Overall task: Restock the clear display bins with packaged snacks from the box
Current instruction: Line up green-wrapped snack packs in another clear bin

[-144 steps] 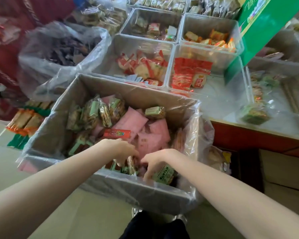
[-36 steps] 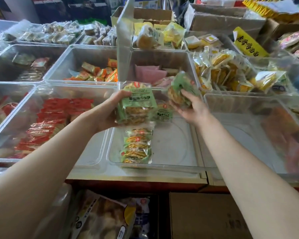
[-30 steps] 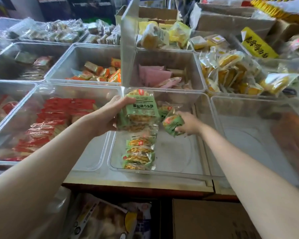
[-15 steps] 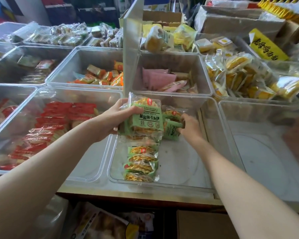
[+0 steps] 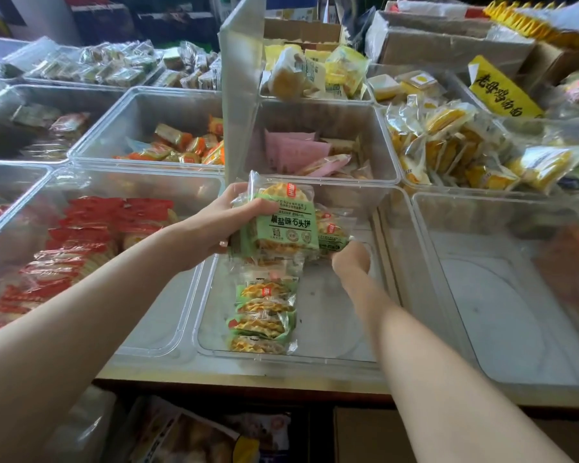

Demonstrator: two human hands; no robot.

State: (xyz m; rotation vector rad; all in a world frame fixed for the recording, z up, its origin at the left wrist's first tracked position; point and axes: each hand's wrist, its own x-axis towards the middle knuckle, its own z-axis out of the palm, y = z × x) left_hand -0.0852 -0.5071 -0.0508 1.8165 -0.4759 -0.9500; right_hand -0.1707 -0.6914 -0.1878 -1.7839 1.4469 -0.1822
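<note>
Green snack packets [image 5: 283, 225] gripped by the left hand [image 5: 214, 225] await shelving as the right hand [image 5: 350, 259] sets one packet [image 5: 331, 235] into the clear bin [image 5: 391, 248]; next, feeding the row [image 5: 263, 315].

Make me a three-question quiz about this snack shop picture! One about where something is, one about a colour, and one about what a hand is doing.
1. Where does the row of green cookie packs lie?
A. In the clear bin in front of the person
B. On the floor
C. In the bin with the yellow packs

2. What colour are the flat packets in the bin just behind that one?
A. Blue
B. Pink
C. Black

3. What is the left hand doing?
A. Resting open on the counter
B. Pointing at the yellow sign
C. Holding a stack of green packs

Answers:
1 A: the row lies on the floor of the front middle bin.
2 B: the packets are plainly pink.
3 C: its fingers and thumb are curled round the stack above the bin.
</note>
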